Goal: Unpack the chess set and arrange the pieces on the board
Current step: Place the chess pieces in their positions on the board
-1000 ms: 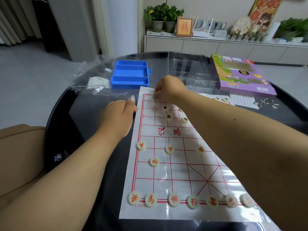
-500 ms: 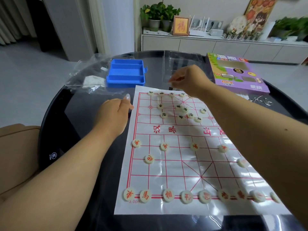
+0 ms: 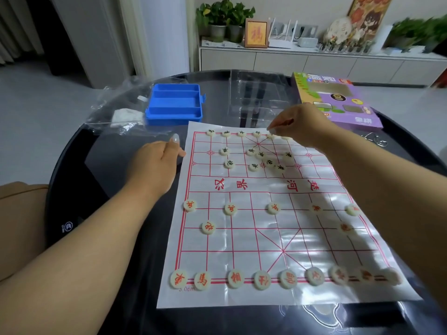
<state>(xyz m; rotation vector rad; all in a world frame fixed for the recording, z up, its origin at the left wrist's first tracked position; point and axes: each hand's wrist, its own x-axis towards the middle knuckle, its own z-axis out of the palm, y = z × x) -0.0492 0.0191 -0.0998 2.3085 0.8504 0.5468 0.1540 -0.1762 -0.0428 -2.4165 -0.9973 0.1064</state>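
The chess board [image 3: 278, 240], a white sheet with red grid lines, lies flat on the dark round table [image 3: 72, 184]; its near row of red-lettered pieces [image 3: 234, 278] looks complete. The step in hand seems to be filling the far row: the right hand [image 3: 300, 124] pinches a piece there, while the left hand [image 3: 157, 163], fingers curled, rests at the sheet's left edge. Next, the loose black-lettered pieces [image 3: 261, 160] need sorting onto their points. Midboard reads 汉界 and 楚河; the near-left corner shows "3.0cm".
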